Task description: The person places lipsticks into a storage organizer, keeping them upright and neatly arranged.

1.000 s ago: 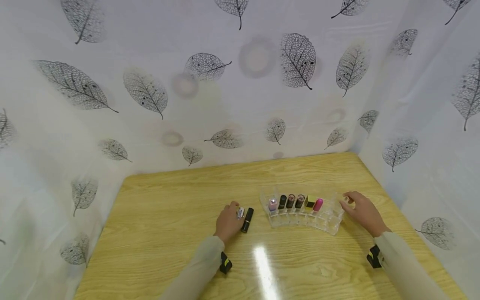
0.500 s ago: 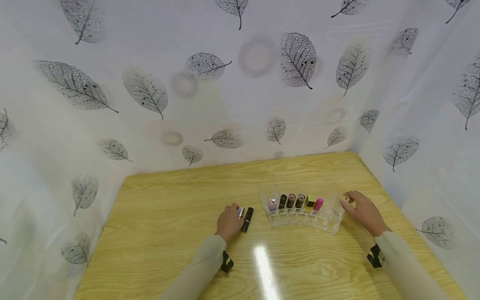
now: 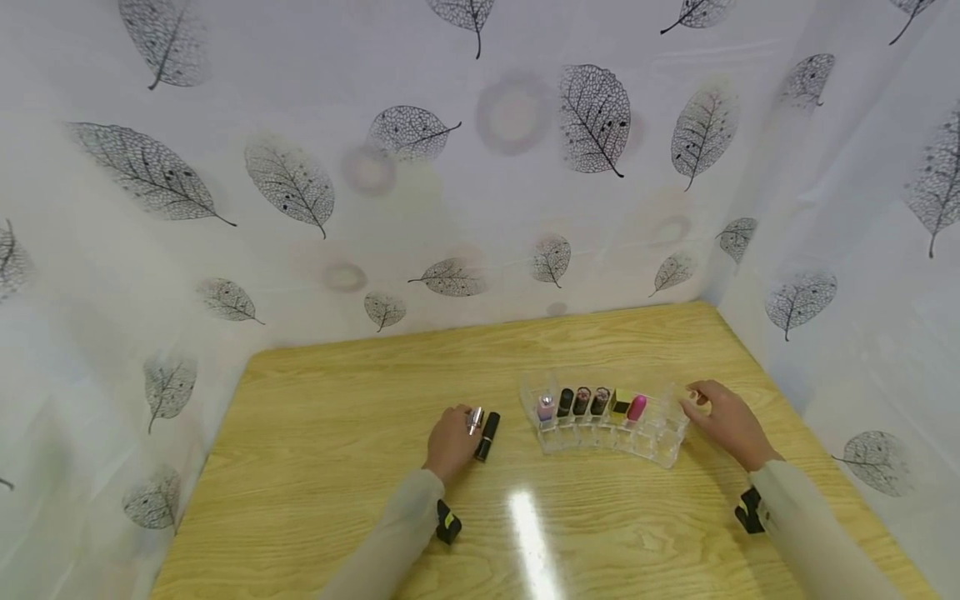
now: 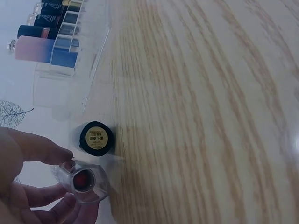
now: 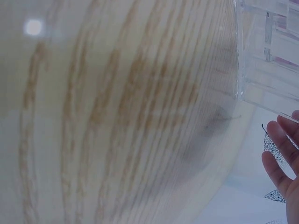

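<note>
My left hand [image 3: 450,443] grips a clear lipstick tube [image 4: 84,181] with a silvery look from above and red showing at its round end. Beside it, close by the thumb, lies a black lipstick [image 3: 487,436] with a gold label on its base [image 4: 97,138]. Farther right stands a clear curved lipstick organizer [image 3: 592,442]. My right hand [image 3: 727,427] is at the organizer's right end, fingers loosely bent, fingertips [image 5: 275,130] right by its edge in the right wrist view.
In the organizer's back row stand a pink-and-blue tube [image 4: 46,50] with a jewelled top, several dark lipsticks [image 3: 582,402], a yellow-and-black one [image 3: 620,405] and a magenta one [image 3: 637,408]. Leaf-print curtains [image 3: 450,208] surround the wooden table [image 3: 337,400].
My left hand has shifted slightly left with the clear lipstick, which now shows more at the fingertips. The black lipstick has also moved a little left. The right hand stays put.
</note>
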Motion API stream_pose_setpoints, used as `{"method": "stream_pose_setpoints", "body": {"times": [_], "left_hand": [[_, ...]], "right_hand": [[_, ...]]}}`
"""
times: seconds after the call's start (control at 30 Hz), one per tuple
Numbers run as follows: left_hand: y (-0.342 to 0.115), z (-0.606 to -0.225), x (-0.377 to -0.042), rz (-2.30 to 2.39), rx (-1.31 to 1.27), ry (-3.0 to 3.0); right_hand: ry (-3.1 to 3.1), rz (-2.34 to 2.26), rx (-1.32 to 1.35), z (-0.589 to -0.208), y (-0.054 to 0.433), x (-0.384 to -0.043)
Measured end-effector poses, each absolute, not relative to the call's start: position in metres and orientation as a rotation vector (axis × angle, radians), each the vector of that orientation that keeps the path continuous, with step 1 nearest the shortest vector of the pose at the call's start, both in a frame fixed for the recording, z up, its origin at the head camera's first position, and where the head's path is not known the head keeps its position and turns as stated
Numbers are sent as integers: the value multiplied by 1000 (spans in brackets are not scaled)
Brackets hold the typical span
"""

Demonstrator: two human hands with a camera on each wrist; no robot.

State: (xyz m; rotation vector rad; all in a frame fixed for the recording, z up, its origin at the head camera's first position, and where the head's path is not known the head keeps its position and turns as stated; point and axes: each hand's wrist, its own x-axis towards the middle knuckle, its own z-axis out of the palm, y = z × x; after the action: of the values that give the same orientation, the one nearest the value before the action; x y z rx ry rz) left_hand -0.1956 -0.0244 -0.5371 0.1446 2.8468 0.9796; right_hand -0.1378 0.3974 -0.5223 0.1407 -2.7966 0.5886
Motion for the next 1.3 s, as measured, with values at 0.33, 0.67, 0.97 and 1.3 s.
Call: {"method": "stream_pose_setpoints", "body": {"times": [0.33,0.67,0.97,1.3], "left_hand": [[-35,-546,-204,1163,118,2752],[-39,-541,-207,1269,33,2638],[-43,-544,-212,1264,3,2592],[-41,-543,-211,1367,78,2634]], "right_hand": [[-2804,594,139,-523,398,-138],[-2798,592,149,-524,398,-138],[-2807,607,135,-523,398,-138],[-2800,602,151,-523,398,-138]]}}
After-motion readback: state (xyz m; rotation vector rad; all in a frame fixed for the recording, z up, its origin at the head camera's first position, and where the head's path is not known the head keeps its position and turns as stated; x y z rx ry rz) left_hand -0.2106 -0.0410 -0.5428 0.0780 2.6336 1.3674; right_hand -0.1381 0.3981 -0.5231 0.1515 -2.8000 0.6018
